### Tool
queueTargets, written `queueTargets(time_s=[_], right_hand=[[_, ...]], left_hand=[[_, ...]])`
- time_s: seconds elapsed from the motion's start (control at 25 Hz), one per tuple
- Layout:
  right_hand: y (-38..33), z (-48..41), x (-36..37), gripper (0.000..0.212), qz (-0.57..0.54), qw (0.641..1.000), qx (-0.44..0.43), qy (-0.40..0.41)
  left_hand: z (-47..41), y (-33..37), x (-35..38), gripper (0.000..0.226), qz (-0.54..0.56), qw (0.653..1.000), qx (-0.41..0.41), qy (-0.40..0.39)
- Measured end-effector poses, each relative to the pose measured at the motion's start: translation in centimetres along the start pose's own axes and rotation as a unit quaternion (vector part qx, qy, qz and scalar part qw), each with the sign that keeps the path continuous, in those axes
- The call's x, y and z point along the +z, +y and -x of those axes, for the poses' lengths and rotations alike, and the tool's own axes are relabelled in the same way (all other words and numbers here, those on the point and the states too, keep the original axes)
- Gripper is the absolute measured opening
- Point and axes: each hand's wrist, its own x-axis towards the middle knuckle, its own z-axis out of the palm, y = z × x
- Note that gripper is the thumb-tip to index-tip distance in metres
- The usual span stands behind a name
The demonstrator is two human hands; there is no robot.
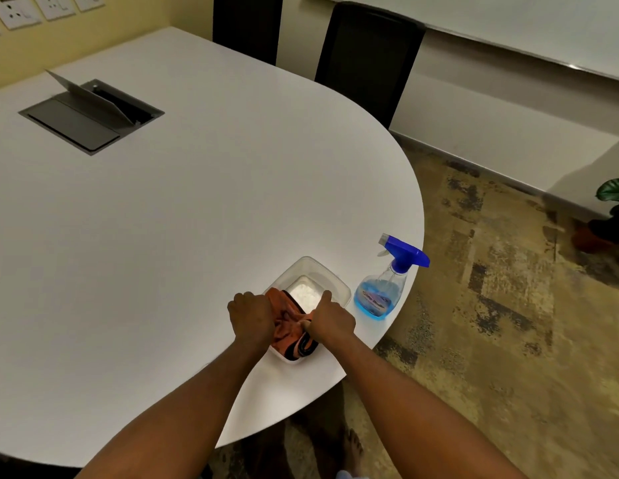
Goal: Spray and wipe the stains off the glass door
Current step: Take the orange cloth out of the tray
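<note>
An orange cloth (288, 324) with dark trim lies bunched in a clear plastic tub (332, 283) near the table's front edge. Both of my hands grip the cloth: my left hand (252, 319) on its left side, my right hand (330, 321) on its right side, with fingers over the tub's rim. White powder or foam shows at the tub's bottom. A spray bottle (384, 292) with blue liquid and a blue trigger head stands upright just right of the tub, near the table's edge. No glass door is in view.
The white rounded table (197, 209) has a grey cable box (90, 114) with a raised lid at the back left. Two black chairs (368, 57) stand behind it. Patterned carpet (501, 323) lies to the right, with a potted plant (612, 216) by the wall.
</note>
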Motion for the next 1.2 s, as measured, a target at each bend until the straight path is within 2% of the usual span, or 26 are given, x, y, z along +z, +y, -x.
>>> queueTargets(time_s=[0.36, 0.6, 0.76, 0.84, 0.96, 1.12, 1.2], right_hand=[[-1.6, 0.1, 0.0, 0.079, -0.02, 0.999, 0.029, 0.011], [-2.1, 0.9, -0.5, 0.064, -0.101, 0.991, 0.07, 0.058], [-2.1, 1.8, -1.3, 0.077, -0.196, 0.975, 0.084, 0.061], [-1.9, 2.3, -1.8, 0.074, -0.235, 0.966, 0.083, 0.063], [-1.6, 3.2, -2.1, 0.07, -0.284, 0.952, 0.082, 0.073], [-1.4, 4.6, -3.0, 0.064, -0.35, 0.928, 0.09, 0.094], [-1.2, 5.3, -3.8, 0.06, -0.391, 0.909, 0.104, 0.102]], left_hand=[[-0.3, -0.6, 0.6, 0.024, 0.094, 0.996, 0.006, 0.005], [-0.4, -0.5, -0.1, 0.026, 0.209, 0.978, -0.011, -0.001], [-0.7, -1.0, -1.1, 0.025, 0.291, 0.956, -0.026, -0.019], [-0.7, -1.4, -1.7, 0.017, 0.311, 0.95, -0.016, -0.017], [-0.9, -1.9, -2.3, 0.019, 0.348, 0.937, -0.011, -0.004], [-1.1, -2.3, -3.3, 0.003, 0.405, 0.914, -0.021, 0.016], [-1.2, -2.4, -4.2, 0.005, 0.436, 0.899, -0.028, 0.036]])
